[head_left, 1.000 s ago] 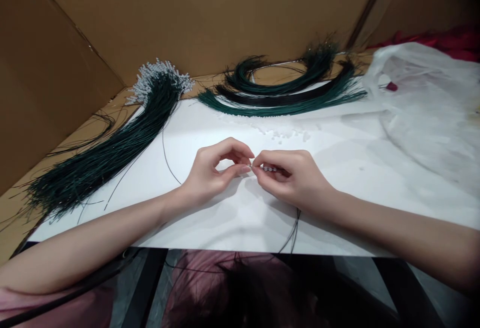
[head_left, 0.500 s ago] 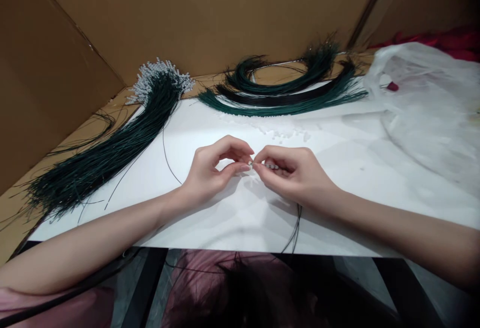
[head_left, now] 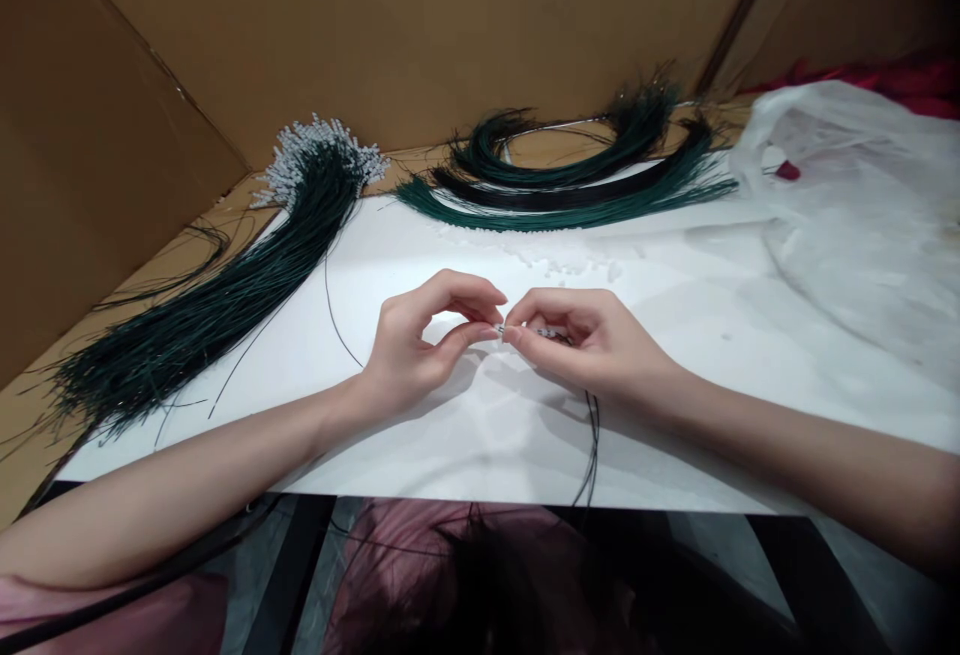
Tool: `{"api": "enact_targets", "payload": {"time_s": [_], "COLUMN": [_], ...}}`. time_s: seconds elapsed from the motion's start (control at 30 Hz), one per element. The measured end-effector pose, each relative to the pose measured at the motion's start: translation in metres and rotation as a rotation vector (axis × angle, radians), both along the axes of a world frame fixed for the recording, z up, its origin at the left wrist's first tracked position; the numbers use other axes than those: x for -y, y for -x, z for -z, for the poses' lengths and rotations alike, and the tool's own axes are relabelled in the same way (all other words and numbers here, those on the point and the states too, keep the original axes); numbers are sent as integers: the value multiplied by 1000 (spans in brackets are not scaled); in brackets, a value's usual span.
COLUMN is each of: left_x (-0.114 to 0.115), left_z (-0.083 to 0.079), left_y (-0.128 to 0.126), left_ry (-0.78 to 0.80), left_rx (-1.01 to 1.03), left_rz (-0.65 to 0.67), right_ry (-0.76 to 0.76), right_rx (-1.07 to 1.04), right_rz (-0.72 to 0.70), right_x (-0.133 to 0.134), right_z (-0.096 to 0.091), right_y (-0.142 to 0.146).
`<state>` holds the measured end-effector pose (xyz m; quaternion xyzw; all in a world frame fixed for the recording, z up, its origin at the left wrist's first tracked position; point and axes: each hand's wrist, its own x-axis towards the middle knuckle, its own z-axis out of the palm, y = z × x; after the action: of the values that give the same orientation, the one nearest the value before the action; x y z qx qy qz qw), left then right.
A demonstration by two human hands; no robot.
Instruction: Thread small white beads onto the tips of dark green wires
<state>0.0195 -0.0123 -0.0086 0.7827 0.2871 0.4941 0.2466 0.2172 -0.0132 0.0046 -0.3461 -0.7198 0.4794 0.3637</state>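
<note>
Over the middle of the white tabletop my two hands meet, fingertips nearly touching. My right hand [head_left: 581, 335] pinches a short strand of small white beads [head_left: 546, 333], partly hidden by its fingers. From below that hand, dark cords [head_left: 592, 435] hang down past the table's front edge. My left hand [head_left: 427, 325] is closed in a pinch at the strand's left end, thumb and fingertips on a tiny white bead there. Just beyond the hands lies a scatter of loose white beads [head_left: 562, 257].
At left lies a thick bundle of dark green cords [head_left: 247, 285] with white beaded ends [head_left: 300, 160]. Curved bundles of green and black cord [head_left: 570, 197] lie at the back. A clear plastic bag [head_left: 855, 205] covers the right side. Cardboard walls [head_left: 420, 35] enclose the table [head_left: 375, 470].
My right hand has shifted slightly left and turned a little, and the hanging cords have swung left with it. The left hand stays nearly in place, still pinching.
</note>
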Motion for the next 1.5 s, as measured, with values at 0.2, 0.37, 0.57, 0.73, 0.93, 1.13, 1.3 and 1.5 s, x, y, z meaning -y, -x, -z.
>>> {"api": "enact_targets", "payload": {"time_s": [0.2, 0.37, 0.57, 0.73, 0.93, 1.13, 1.3, 1.5], "left_x": [-4, -4, -4, -5, -5, -5, -4, -3], "left_z": [3, 3, 3, 2, 3, 2, 2, 3], "left_y": [2, 2, 3, 2, 3, 3, 1, 1], "left_ry": [-72, -70, -53, -39, -54, -41, -57, -153], "left_rx": [11, 18, 18, 8, 1, 0, -21, -90], "left_rz": [41, 47, 47, 51, 58, 55, 42, 36], "right_ry": [-19, -37, -63, -96, -163, -289, -251, -108], "right_rx": [36, 45, 44, 43, 77, 138, 125, 30], "right_rz": [-4, 4, 8, 15, 44, 77, 125, 89], "right_x": [1, 2, 1, 1, 2, 3, 5, 2], "right_z": [0, 1, 2, 2, 4, 4, 4, 5], "right_y": [-1, 0, -1, 0, 0, 0, -1, -2]}}
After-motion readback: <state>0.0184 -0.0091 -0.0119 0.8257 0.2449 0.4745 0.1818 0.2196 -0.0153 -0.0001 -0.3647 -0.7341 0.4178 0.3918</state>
